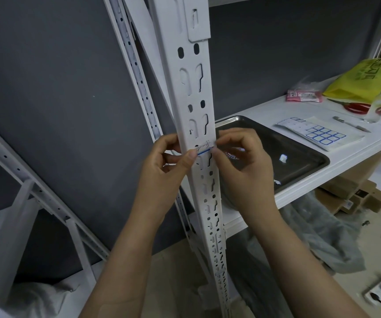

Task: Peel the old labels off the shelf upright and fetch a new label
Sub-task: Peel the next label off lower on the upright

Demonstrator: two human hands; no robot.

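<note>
A white perforated shelf upright (190, 92) runs down the middle of the view. A small white label (204, 147) with a blue edge and handwriting is stuck across it at hand height. My left hand (166, 161) grips the upright from the left, its thumb pressed on the label's lower left corner. My right hand (242, 161) comes in from the right, thumb and forefinger pinching the label's right end. A sheet of new blue-bordered labels (320, 134) lies on the white shelf (265, 109) to the right.
A steel tray (304, 154) with paper scraps sits on the shelf behind my right hand. Further right lie a pen (351, 123), red scissors (355, 107), a clear spray bottle (379, 104), a pink packet (304, 96) and a yellow bag (366, 79). Cardboard boxes (357, 198) stand below.
</note>
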